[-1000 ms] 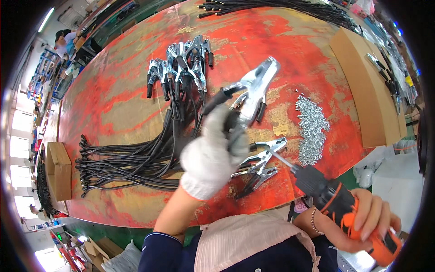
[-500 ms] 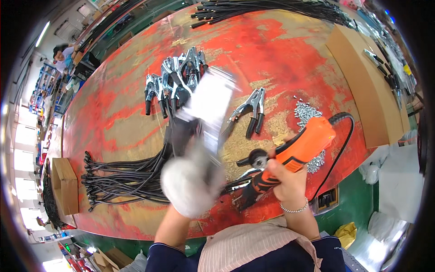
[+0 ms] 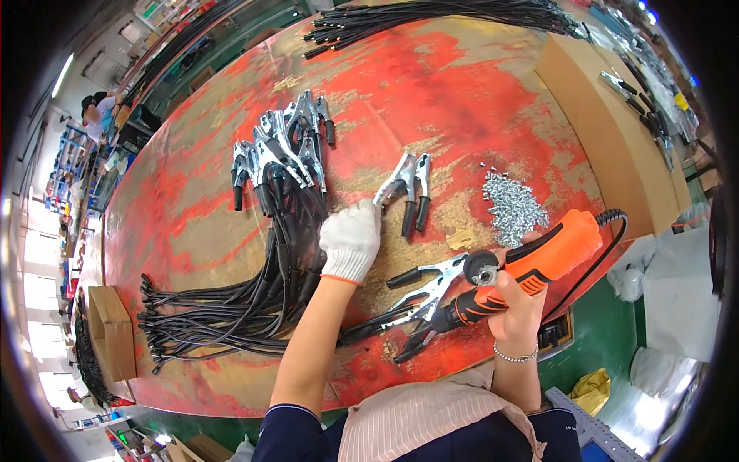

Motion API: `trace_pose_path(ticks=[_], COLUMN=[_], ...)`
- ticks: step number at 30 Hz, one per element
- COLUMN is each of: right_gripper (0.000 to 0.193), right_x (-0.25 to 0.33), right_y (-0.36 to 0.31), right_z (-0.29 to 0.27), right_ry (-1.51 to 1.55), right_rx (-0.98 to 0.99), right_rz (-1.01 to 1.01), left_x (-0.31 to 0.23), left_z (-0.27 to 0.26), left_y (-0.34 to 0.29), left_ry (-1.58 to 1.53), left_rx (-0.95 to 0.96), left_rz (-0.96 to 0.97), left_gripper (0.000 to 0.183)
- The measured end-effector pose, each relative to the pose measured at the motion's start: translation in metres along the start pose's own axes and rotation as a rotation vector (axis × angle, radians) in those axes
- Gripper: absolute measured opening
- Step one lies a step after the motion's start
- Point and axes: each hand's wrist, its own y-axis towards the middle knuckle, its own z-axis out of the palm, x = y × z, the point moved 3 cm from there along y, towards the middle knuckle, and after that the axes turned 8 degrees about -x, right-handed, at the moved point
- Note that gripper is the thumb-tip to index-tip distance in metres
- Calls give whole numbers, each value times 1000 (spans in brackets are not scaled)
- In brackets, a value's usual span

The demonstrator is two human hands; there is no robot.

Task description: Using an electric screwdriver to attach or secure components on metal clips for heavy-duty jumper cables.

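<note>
My left hand (image 3: 351, 240), in a white knit glove, reaches forward with its fingers closed at the near end of a silver spring clamp (image 3: 402, 183). Black handle sleeves on the clamps there point toward me. My bare right hand (image 3: 517, 312), with a beaded bracelet at the wrist, grips an orange and black power screwdriver (image 3: 556, 250). The tool's black front end lies over another silver clamp (image 3: 439, 286) with black handles, close to a black cable. Its contact with the clamp is hard to make out.
Left of my gloved hand lies a pile of silver clamps (image 3: 273, 150) on black cables (image 3: 208, 308). Small metal screws (image 3: 512, 206) are heaped beyond the screwdriver. A cardboard box (image 3: 608, 131) stands right, another (image 3: 112, 331) left. Black cables (image 3: 439, 15) lie at the far edge.
My left hand has moved forward to the clamp; a blurred silver object above it no longer shows there. My right hand and the screwdriver have shifted slightly right.
</note>
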Motion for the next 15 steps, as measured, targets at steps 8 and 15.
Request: trace_pose_path(ticks=[8,15], right_gripper=[62,64], right_x=[15,36], right_y=[-9,-26], right_z=[-1,16], right_ry=[-16,30], right_rx=[43,153], right_rz=[-129,-214], left_x=[-18,-41], left_z=[-67,-135], left_y=[-52,-99], left_ry=[-1258,-1207], left_rx=[279,548], left_rz=[-336,-189], left_gripper=[17,27])
